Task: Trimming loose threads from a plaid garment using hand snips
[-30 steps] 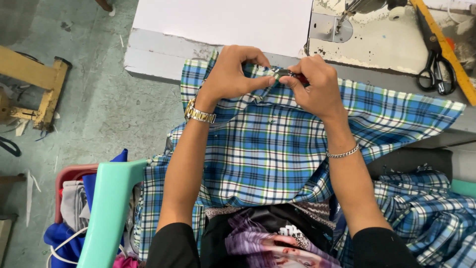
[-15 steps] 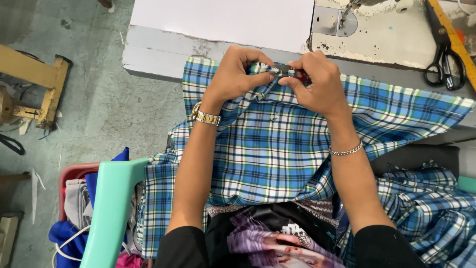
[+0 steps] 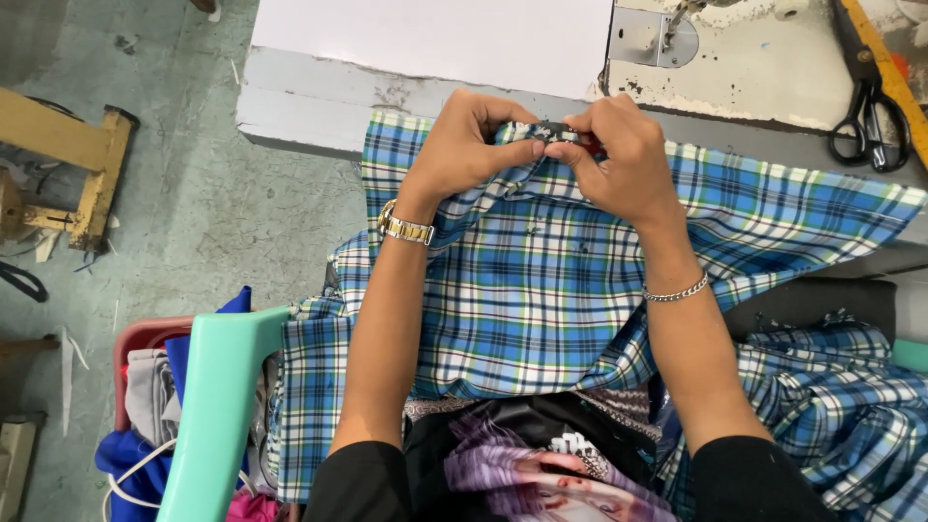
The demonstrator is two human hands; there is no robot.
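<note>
Plaid fabric (image 3: pixel 541 290), upper edge pinched by left hand (image 3: pixel 471 145) and right hand (image 3: pixel 623 155) at the desk (image 3: pixel 319 92); both grips, unchanged, have drifted slightly downward, work continuing.

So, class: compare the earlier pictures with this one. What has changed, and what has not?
Hardly anything moved. Both hands, left hand and right hand, still pinch the top edge of the plaid cloth together at the table edge. The scissors lie where they were.
</note>
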